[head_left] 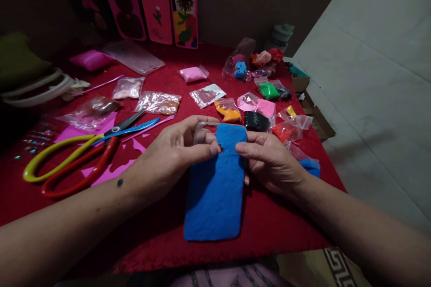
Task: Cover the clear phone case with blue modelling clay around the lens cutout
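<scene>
Works at a dark red cloth-covered table (151,233), near a dark wall (235,0) and pale tiled floor (377,85). Clamps a clear rectangular phone case coated with blue clay (215,197) between thumb and fingers of left hand (182,143) and right hand (271,157), above the table's near part. Points its cutout end away, with long axis near-to-far, slanting slightly right.

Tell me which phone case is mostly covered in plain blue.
The blue case, held by the left hand and right hand; the clear case lies uncovered, and the pink-edged cases standing behind bear pictures.
</scene>
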Demonstrator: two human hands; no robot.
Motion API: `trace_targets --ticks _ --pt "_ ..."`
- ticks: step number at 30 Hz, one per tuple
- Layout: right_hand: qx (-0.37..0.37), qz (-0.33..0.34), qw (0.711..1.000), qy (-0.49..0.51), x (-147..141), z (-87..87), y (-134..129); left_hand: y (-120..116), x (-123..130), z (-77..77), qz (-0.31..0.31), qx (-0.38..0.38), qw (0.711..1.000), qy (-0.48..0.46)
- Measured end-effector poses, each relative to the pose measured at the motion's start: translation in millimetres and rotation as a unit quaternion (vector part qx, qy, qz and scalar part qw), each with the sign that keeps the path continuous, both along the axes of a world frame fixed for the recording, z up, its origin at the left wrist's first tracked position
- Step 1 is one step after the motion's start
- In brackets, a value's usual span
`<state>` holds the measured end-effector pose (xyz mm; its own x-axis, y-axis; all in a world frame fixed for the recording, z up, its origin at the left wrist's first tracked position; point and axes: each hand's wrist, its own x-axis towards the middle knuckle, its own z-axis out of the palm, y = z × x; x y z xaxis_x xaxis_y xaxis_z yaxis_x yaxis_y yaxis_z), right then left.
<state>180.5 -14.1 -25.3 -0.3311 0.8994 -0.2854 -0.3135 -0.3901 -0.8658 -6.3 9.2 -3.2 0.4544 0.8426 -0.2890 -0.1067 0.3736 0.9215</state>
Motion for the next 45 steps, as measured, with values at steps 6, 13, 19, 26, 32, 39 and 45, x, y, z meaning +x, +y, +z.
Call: trace_targets --ticks 6,13,19,26,32,39,45 --pt "-0.008 -0.003 1.000 0.001 -1.7 0.8 1.0 0.0 -1.6 -1.8 0.003 -0.006 1.000 0.005" --pt "-0.004 0.014 1.000 0.020 -0.1 0.2 2.9 -0.2 -3.9 0.5 0.011 -0.004 1.000 -0.014" --pt "-0.013 0.022 0.999 0.032 -0.2 1.2 0.5 -1.4 -3.3 -1.2 -0.002 0.012 1.000 -0.016" --pt "-0.108 -0.029 0.992 0.064 2.2 17.4 1.0 6.6 -31.4 26.9 0.031 0.162 0.978 0.125" --pt "-0.244 -0.133 0.959 0.053 -2.0 24.4 1.2 20.0 -101.2 31.3 0.046 0.348 0.831 0.433" --pt "-0.242 -0.099 0.961 0.089 1.6 15.1 4.1 39.1 -126.4 -14.7 0.040 0.406 0.698 0.589" --pt "-0.222 -0.041 0.963 0.145 8.3 6.5 3.4 37.3 -114.5 -3.0 0.001 0.335 0.683 0.650"
